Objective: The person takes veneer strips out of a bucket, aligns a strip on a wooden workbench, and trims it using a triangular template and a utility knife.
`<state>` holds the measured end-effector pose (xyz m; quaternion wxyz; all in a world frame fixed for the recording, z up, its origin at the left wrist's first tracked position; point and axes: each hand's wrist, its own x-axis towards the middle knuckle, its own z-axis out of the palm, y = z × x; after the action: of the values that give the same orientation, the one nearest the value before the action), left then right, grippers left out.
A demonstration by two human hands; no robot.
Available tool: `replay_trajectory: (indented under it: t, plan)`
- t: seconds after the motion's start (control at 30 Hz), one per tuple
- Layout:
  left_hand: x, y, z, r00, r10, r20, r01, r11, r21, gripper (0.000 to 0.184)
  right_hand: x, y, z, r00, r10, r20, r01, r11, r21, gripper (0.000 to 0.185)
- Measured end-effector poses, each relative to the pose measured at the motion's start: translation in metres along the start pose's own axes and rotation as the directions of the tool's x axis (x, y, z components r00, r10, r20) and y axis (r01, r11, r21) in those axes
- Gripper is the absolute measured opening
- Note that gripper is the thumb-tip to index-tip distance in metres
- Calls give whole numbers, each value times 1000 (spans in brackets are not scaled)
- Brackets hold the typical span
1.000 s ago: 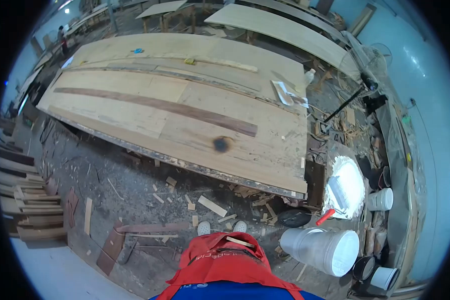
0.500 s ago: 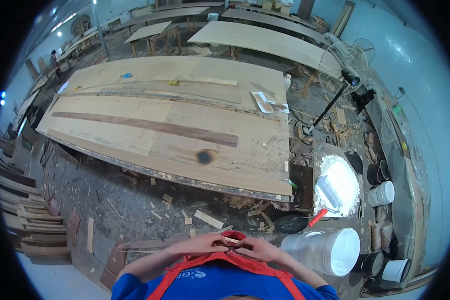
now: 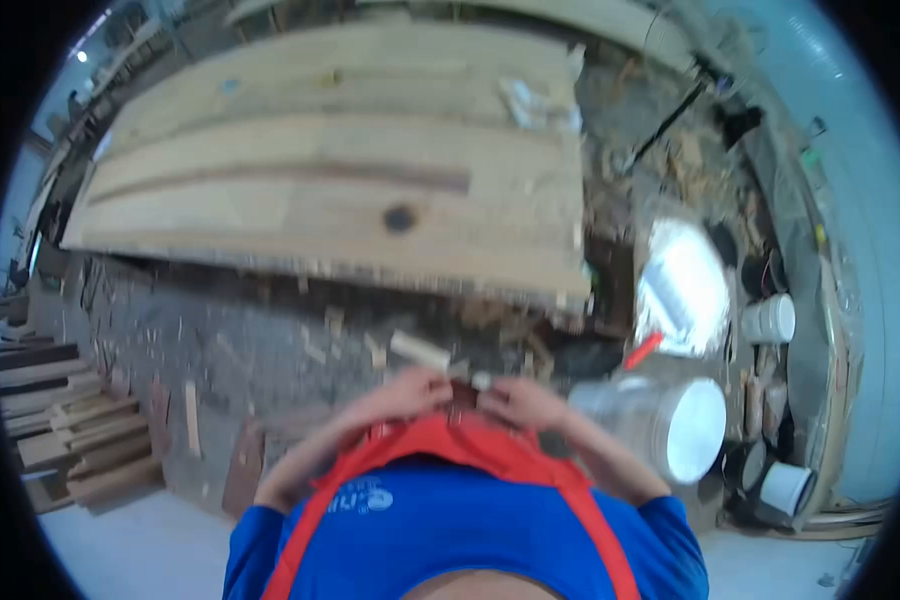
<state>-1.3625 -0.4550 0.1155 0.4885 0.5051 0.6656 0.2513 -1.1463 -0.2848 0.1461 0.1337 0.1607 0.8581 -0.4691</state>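
Both of my hands are in front of the red apron [image 3: 410,436] at my waist, over a blue shirt, and both are blurred. My left hand [image 3: 416,391] has its fingers bent together by the apron's upper edge; what they hold, if anything, is hidden. My right hand [image 3: 526,402] is closed a short way to the right. A small pale thing [image 3: 482,381] shows at its fingertips, too smeared to name. Between the hands lies a narrow gap with a dark reddish patch.
A large wooden panel table [image 3: 370,240] with a long brown strip [image 3: 370,174] stands ahead. To the right are a white bucket [image 3: 695,430] and a red-handled tool [image 3: 644,349] on a white-covered board [image 3: 705,275]. Wood pieces [image 3: 95,430] are stacked at left; scraps litter the floor.
The view has tilted downward, so the table and buckets sit higher in the picture. My hands, close together at the apron before, are now slightly farther apart.
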Motion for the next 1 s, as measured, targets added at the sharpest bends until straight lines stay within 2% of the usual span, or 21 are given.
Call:
replay_trajectory:
  t: [0.03, 0.07, 0.13, 0.17, 0.27, 0.3, 0.4, 0.43, 0.53, 0.57, 0.67, 0.7, 0.8, 0.83, 0.93, 0.97, 1.0]
  plan:
    - [-3, -2, 3, 988, 27, -151, -19, 998, 56, 32, 1, 11, 4, 997, 16, -71, -16, 1000, -4, 38]
    - [-7, 9, -7, 989, -136, -57, 134, 990, -39, 31, 2, 10, 1, 996, 22, -81, -17, 998, 66, 34]
    - [-13, -12, -3, 990, -69, -126, 45, 981, -187, 25, -5, 2, 3, 961, 266, -80, -193, 848, 494, 30]
    - [-20, -13, 0, 989, -94, -111, 70, 977, -204, 25, -10, 3, 8, 960, 277, -52, -213, 836, 505, 30]
    - [-31, -4, -4, 960, -225, -166, 135, 893, -428, 20, -15, 5, 11, 966, 247, -77, -152, 783, 604, 30]
    - [-32, -4, -6, 958, -234, -163, 143, 890, -434, 20, -16, 3, 12, 966, 249, -67, -159, 779, 606, 30]
    - [-34, -1, -11, 967, -87, -238, 43, 982, -185, 19, -21, -7, 16, 956, 255, -143, -134, 816, 562, 32]
    - [-36, 1, -11, 968, -92, -235, 47, 981, -190, 19, -22, -10, 16, 956, 259, -137, -139, 814, 563, 32]
    - [-40, 15, -21, 961, -242, -134, 195, 936, -294, 19, -23, -22, 9, 945, 320, -59, -260, 851, 456, 32]
    - [-43, 20, -24, 961, -241, -136, 193, 936, -293, 19, -24, -26, 5, 946, 319, -60, -258, 852, 455, 32]
    - [-52, 32, -29, 977, -190, -97, 157, 948, -278, 19, -30, -35, -3, 944, 308, 119, -330, 861, 388, 32]
    - [-54, 31, -28, 977, -192, -97, 159, 947, -278, 19, -32, -34, -1, 944, 307, 121, -330, 860, 389, 32]
    - [-56, 25, -21, 990, -65, -122, 32, 966, -255, 22, -36, -24, 9, 986, 154, 58, -164, 952, 259, 32]
    - [-55, 26, -18, 991, -63, -119, 31, 967, -254, 22, -36, -21, 10, 986, 156, 56, -165, 951, 260, 32]
    - [-43, 32, -5, 999, 39, -34, -42, 995, -91, 25, -31, -12, 11, 970, 152, 188, -198, 945, 261, 33]
    - [-38, 31, 1, 999, 41, -30, -44, 995, -90, 25, -32, -13, 12, 971, 154, 184, -200, 944, 263, 33]
    - [-32, 28, 7, 992, 123, -21, -125, 989, -81, 26, -34, -15, 14, 974, 175, 143, -214, 919, 332, 34]
